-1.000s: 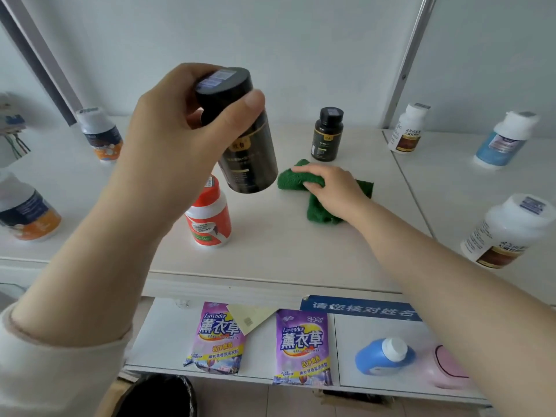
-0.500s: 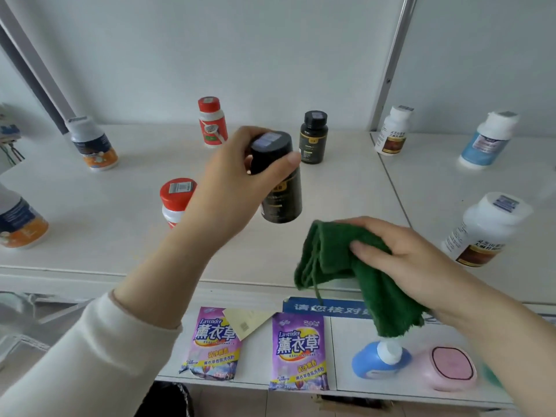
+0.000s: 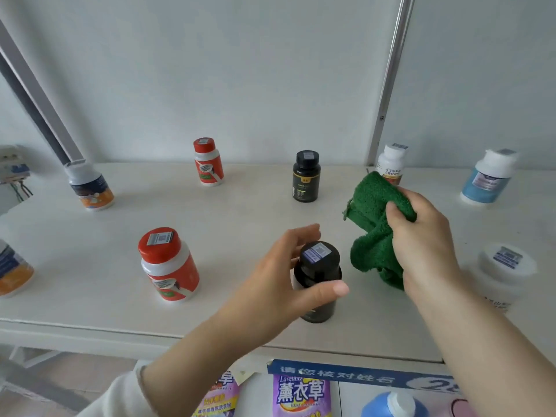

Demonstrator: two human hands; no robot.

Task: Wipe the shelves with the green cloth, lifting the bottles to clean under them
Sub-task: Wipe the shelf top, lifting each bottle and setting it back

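My left hand (image 3: 279, 284) grips a black bottle (image 3: 318, 285) by its cap and upper body; the bottle stands upright on the white shelf (image 3: 240, 224) near the front edge. Just to its right, my right hand (image 3: 421, 245) holds the bunched green cloth (image 3: 373, 227) lifted above the shelf surface. A second, smaller black bottle (image 3: 306, 176) stands farther back. Two red-capped bottles stand on the same shelf, one at the front left (image 3: 168, 264) and one at the back (image 3: 208, 161).
White bottles with orange-blue labels stand at the left (image 3: 88, 186). Right of the metal upright (image 3: 388, 79) are a white bottle (image 3: 391, 162), a blue-labelled bottle (image 3: 489, 177) and a white-capped bottle (image 3: 502, 272). The lower shelf holds purple lavender packets (image 3: 301, 395) and a blue bottle (image 3: 394, 404).
My left hand has lowered the black bottle from the air onto the shelf near the front. My right hand lifted the green cloth off the shelf and moved it right and up.
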